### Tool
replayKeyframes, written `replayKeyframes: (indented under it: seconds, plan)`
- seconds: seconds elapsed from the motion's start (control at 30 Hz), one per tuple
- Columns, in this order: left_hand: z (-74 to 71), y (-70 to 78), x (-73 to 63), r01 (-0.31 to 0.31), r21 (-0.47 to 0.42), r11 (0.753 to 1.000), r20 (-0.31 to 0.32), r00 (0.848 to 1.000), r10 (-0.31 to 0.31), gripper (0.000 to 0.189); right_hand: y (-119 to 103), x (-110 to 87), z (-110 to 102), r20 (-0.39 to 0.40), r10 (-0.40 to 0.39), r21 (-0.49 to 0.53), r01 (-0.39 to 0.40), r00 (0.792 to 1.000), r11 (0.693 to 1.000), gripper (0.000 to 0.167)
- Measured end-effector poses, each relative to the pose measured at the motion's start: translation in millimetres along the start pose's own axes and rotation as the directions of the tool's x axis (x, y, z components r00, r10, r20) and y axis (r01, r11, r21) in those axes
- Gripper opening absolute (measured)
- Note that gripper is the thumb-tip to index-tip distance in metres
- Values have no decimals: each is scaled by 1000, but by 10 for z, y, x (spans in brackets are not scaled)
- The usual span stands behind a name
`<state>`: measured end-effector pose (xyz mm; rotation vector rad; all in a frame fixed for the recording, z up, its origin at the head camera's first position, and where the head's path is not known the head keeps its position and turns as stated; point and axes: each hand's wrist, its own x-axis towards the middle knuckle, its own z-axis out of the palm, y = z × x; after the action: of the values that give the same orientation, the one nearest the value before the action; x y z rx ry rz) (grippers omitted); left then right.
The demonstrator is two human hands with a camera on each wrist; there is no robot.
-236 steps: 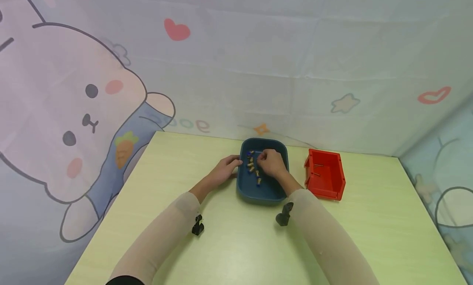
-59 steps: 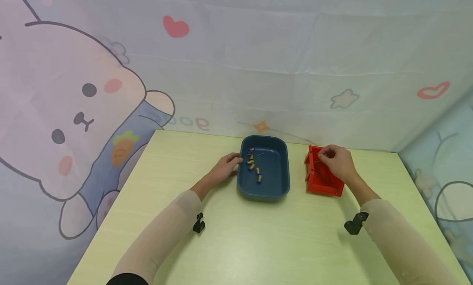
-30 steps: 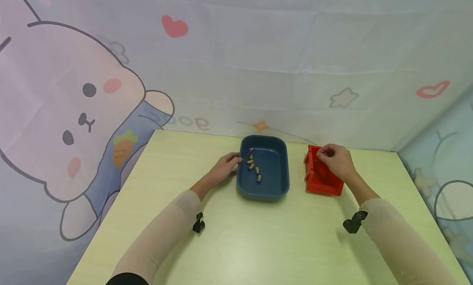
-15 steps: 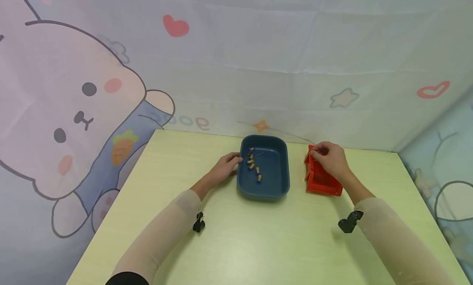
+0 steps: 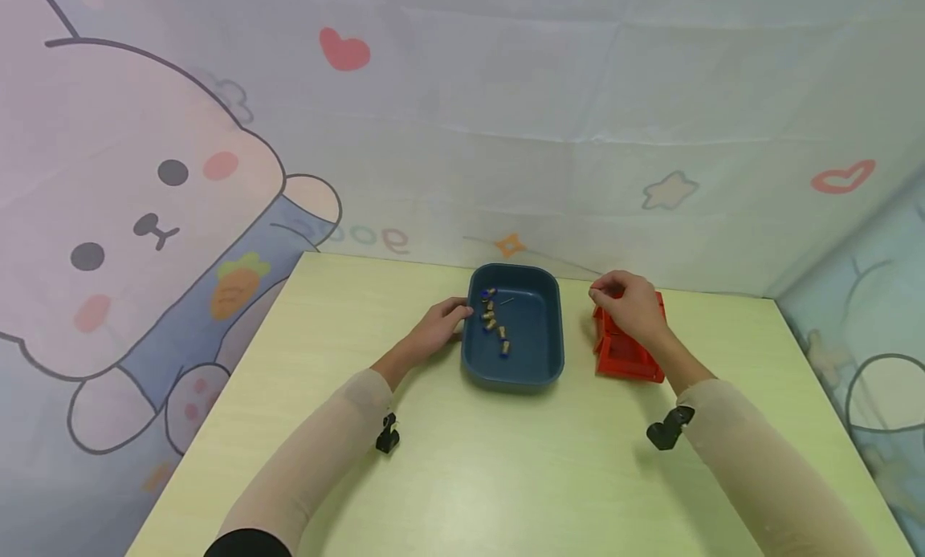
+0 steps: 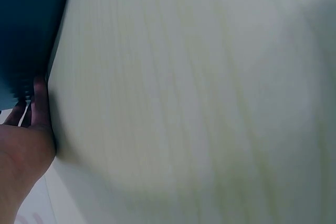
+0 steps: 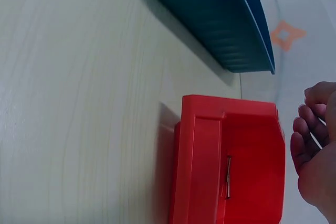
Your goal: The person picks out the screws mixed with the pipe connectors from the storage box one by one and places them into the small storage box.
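My left hand [image 5: 437,326] is at the left side of a dark blue plastic tray [image 5: 531,364]; its thumb overlaps the rim, and the left wrist view shows fingers along the outer wall. Several small brass-coloured pieces with blue ends [image 5: 505,348] lie in the tray's left half, near a thin nail-like pin [image 5: 507,301]. My right hand [image 5: 630,306] hovers over the back left of a red plastic bin [image 5: 630,368], its fingers loosely curled and no object visible in them. In the right wrist view a thin metal pin [image 7: 228,177] lies inside the bin.
Both containers stand toward the back of a pale wooden table [image 5: 462,477], the red bin right of the blue tray. A printed cloth backdrop [image 5: 462,140] hangs behind the back edge. Black wrist cameras [image 5: 388,434] are on both sleeves.
Earlier my right hand was inside the blue tray, then over the red bin. In the last second it has moved left toward the bin's back left corner. The left hand stays put.
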<state>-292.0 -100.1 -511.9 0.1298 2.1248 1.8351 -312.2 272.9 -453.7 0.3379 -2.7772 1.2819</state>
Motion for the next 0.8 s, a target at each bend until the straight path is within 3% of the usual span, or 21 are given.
replayKeyframes:
  seconds: [0.8]
  plan:
    - [-30, 13, -38, -6, 3, 1000, -10, 1000, 6, 52, -293, 180, 384, 27, -15, 105, 13, 1000, 994, 11]
